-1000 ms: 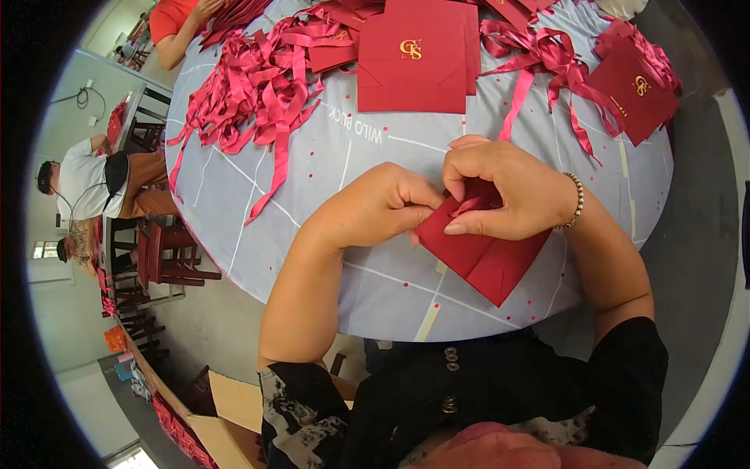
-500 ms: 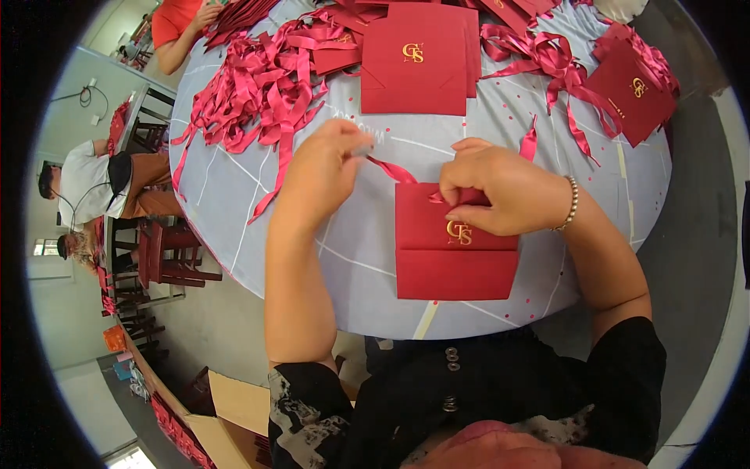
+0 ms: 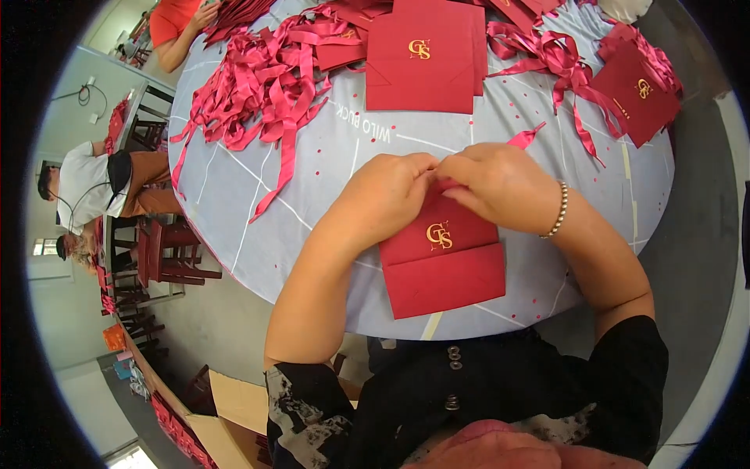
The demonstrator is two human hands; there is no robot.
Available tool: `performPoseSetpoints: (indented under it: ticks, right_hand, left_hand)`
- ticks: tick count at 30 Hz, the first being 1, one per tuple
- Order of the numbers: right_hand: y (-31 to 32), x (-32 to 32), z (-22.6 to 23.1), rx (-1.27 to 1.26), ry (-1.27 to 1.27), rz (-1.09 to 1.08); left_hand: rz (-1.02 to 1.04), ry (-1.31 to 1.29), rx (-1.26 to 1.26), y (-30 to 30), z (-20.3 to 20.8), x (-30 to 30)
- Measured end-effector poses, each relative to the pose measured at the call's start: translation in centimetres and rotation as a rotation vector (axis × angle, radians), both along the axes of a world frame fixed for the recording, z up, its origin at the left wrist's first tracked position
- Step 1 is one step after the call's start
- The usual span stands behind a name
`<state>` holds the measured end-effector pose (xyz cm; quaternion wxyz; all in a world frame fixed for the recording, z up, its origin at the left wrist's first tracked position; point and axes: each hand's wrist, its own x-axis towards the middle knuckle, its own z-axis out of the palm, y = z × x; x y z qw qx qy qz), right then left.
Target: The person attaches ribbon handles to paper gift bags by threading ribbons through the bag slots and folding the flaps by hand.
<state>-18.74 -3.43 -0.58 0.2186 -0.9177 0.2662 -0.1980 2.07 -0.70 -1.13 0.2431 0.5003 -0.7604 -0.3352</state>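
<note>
A flat red paper gift bag (image 3: 445, 285) with a gold emblem lies on the table in front of me, slightly tilted, its lower part folded. My left hand (image 3: 391, 195) and my right hand (image 3: 504, 187) meet at its top edge, fingers pinched together. A bit of pink ribbon (image 3: 448, 185) shows between the fingertips, which hide most of it. Beyond my right hand, a pointed ribbon end (image 3: 527, 136) sticks out over the cloth. My left hand overlaps the bag's upper left corner.
A heap of pink ribbons (image 3: 250, 94) lies at the far left. Stacked red bags (image 3: 422, 78) are at the back, with more ribbons (image 3: 558, 62) and another red bag (image 3: 641, 94) to the right. A co-worker's arm (image 3: 176, 47) reaches in far left. An open cardboard box (image 3: 234, 399) stands below.
My left hand has come right and down from beyond the bag to meet my right hand. The bag has turned slightly and shifted left. The ribbon length between the hands is now hidden.
</note>
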Motion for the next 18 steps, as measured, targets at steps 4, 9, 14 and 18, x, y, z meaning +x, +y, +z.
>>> performPoseSetpoints:
  ticks: [4,9,14,18]
  right_hand:
    - [-2.7,-2.7,0.4,-0.089,0.040,-0.003]
    - [-6.1,-6.9,1.3,0.161,-0.002,-0.135]
    - [-7.4,-9.7,2.6,0.549,-0.500,-0.250]
    - [-7.7,-8.7,1.8,0.799,-0.949,-0.093]
  left_hand:
    - [0.025,-0.047,0.093,0.0,0.4,0.6]
    - [0.142,0.117,0.160,-0.2,0.9,1.4]
    - [0.184,0.161,0.201,-0.8,0.4,1.4]
    - [0.212,0.191,0.300,-0.8,0.3,1.2]
